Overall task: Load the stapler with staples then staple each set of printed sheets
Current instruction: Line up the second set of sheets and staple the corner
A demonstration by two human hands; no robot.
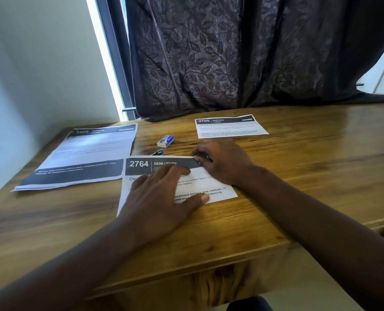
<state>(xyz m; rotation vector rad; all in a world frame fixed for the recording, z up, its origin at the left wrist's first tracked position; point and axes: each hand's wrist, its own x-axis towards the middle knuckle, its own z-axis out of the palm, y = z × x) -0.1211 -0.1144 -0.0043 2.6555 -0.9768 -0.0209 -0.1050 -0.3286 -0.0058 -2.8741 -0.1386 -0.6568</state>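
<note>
At a wooden desk [298,176], the left hand [162,198] pressed flat on the near 2764 sheet set [139,163] while the right hand [222,162] gripped what looked like the stapler [203,157] at its far right corner. Stapling seemed underway; the 3409 set [92,153], left, and the 2705 set [231,129], far right, likely came next.

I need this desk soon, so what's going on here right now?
A person at the wooden desk is working on the printed set headed 2764. The left hand lies flat on it, holding it down. The right hand grips a small dark tool, probably the stapler, at its top right corner. A small box, likely staples, and a blue-and-black item lie just beyond it. Untouched, set 3409 lies left and set 2705 far right.
</note>
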